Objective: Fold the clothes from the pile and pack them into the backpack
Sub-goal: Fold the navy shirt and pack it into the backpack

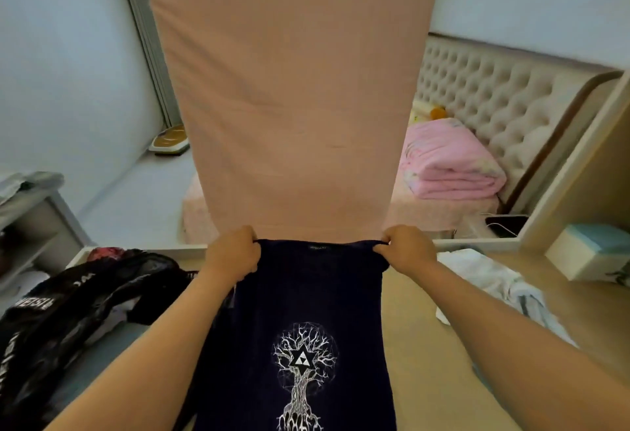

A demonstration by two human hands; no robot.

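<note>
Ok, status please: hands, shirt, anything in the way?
Left hand, right hand grip dark T-shirt at its shoulders. Black backpack lies left, white clothes right. Nothing blocks.

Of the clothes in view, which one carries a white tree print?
The dark navy T-shirt, held up at its shoulders by the left hand and right hand. The white garment on the right lies crumpled and shows no tree.

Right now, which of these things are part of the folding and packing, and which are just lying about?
Part of the job: dark T-shirt, gripped by left hand and right hand; black backpack; white clothes pile.
Just lying about: folded pink blanket; teal box; scale on the floor.
</note>
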